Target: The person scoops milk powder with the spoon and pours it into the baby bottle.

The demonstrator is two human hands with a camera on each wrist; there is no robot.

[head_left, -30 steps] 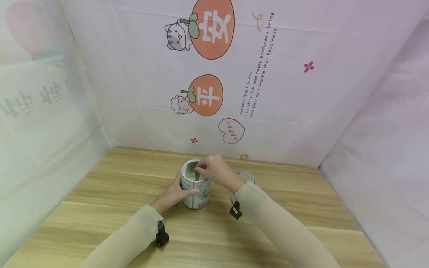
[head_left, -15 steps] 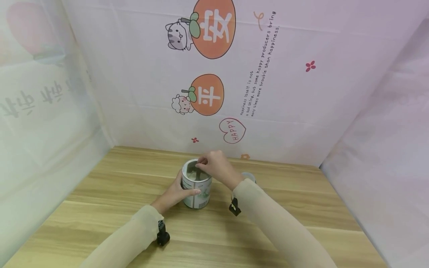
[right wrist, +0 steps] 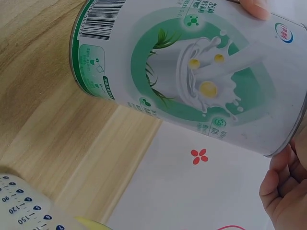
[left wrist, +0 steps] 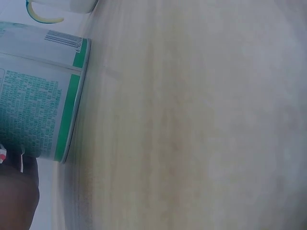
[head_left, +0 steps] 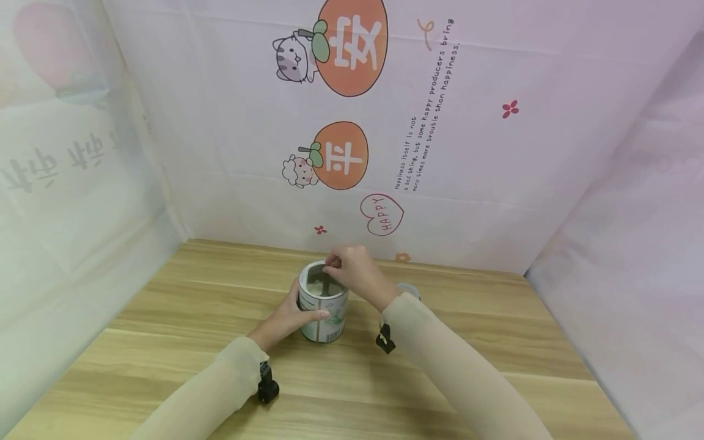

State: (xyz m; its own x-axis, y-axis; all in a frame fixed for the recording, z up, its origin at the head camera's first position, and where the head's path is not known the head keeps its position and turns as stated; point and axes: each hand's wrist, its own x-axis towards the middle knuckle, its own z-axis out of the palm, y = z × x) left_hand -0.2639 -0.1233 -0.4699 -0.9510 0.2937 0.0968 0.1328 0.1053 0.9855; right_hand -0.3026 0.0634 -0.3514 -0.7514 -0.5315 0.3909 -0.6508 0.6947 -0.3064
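Note:
A white and green milk powder tin [head_left: 323, 331] stands upright on the table, its top uncovered and pale powder inside. My left hand [head_left: 288, 315] grips it from the left, thumb across the front. Over the rim, my right hand [head_left: 356, 272] pinches the dark handle of a scoop [head_left: 326, 285], whose lower end is hidden in the tin. The right wrist view shows the tin's label [right wrist: 211, 81] with a splash of milk, and curled right-hand fingers [right wrist: 283, 187] at the rim. A feeding bottle [right wrist: 26, 208] with measuring marks is near, mostly behind my right wrist in the head view.
The wooden table [head_left: 181, 318] ends at a printed cloth wall [head_left: 467, 201] just behind the tin. Cloth walls also rise at the left and right. A yellow and blue curved handle [left wrist: 43, 20] shows beside the tin in the left wrist view.
My right hand has risen slightly, and the pinched scoop has shifted a little inside the tin. My left hand keeps its grip. The bottle is more covered by my right sleeve.

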